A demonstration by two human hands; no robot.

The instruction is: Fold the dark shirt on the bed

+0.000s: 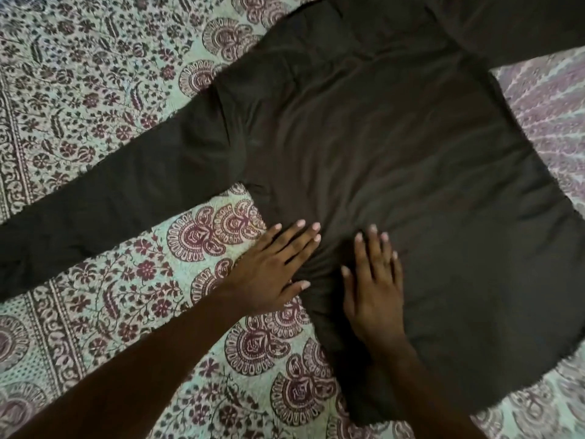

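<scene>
You are at the start of the job: smoothing the dark shirt flat before any fold is made. It looks like no fold has been done yet, because both sleeves lie stretched out.

The shirt lies spread out on the bed, on top of a patterned bedsheet. One long sleeve runs out to the left side of the picture. The other sleeve goes off toward the top right corner. The body of the shirt fills the middle and right.

Your left hand lies flat, palm down, on the near side edge of the shirt. Its fingers are straight and a little spread. The fingertips rest on the dark cloth, while the back part of the hand sits over the bedsheet. It grips nothing.

Your right hand lies flat just beside it, fully on the shirt. Its fingers are straight and point up the shirt. It grips nothing too; it only presses.

Between your two hands the cloth is bunched into small wrinkles.

Next, I think you need to push those wrinkles out, sliding your hands apart. Then you can pick up the long sleeve on the left and bring it across the shirt body. Take care to keep the edge straight, since soft cloth slips and bunches easily.
</scene>
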